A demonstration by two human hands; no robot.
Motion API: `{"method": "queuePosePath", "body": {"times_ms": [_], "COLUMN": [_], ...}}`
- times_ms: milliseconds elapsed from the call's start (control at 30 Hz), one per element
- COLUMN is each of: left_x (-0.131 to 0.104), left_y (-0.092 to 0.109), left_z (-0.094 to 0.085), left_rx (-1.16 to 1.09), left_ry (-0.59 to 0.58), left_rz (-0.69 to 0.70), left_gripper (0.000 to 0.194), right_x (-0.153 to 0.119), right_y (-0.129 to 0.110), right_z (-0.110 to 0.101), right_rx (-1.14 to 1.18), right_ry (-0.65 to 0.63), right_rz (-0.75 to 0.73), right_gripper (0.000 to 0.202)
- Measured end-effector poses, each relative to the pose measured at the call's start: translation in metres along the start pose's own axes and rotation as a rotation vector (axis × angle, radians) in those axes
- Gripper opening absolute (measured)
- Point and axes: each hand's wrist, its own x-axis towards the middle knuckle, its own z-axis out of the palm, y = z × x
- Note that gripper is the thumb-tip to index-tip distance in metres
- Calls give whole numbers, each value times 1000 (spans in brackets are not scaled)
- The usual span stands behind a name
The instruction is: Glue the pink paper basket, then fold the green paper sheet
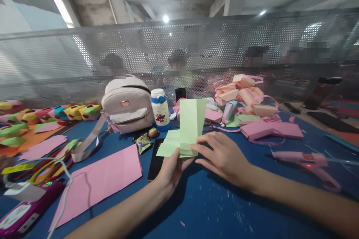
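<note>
A light green folded paper stands in front of me, with one tall creased panel upright and other flaps lying lower to the left. My left hand grips it from below, thumb on the bottom flap and the other fingers underneath. From the right, my right hand pinches at the small folded strip along its lower edge, fingertips on the paper and the remaining fingers slightly bent. Under the paper, a dark phone lies flat, partly covered by it and by my left hand.
Pink sheets lie left, near scissors and a purple power strip with a white cable. A backpack and a bottle stand behind. Folded paper pieces pile up at back right; a pink glue gun lies right.
</note>
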Motion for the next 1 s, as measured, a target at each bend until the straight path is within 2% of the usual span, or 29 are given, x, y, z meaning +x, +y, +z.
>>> {"method": "queuePosePath", "body": {"times_ms": [100, 200, 433, 600, 867, 933, 1000], "left_x": [-1, -2, -11, -16, -15, -15, -16], "left_y": [-1, -3, -2, -2, -1, 0, 2], "left_z": [-1, -2, 6, 7, 3, 2, 1], "left_rx": [-52, -99, -122, -103, 11, 63, 306], "left_ry": [-22, -74, -189, -238, -230, -266, -367], "left_rz": [-2, -9, -4, 3, 35, 41, 185], "left_gripper": [39, 38, 40, 42, 34, 34, 39], "right_x": [11, 11, 0, -2, -5, -6, -7], "right_y": [-2, -5, 4, 8, 11, 13, 16], "right_z": [7, 10, 18, 21, 24, 23, 20], "right_rx": [-104, -104, 206, 307, 279, 288, 307], "right_ry": [16, 78, 287, 375, 393, 410, 423], "right_rz": [-61, -44, 76, 94, 59, 69, 98], "right_gripper": [12, 11, 8, 9, 11, 12, 13]}}
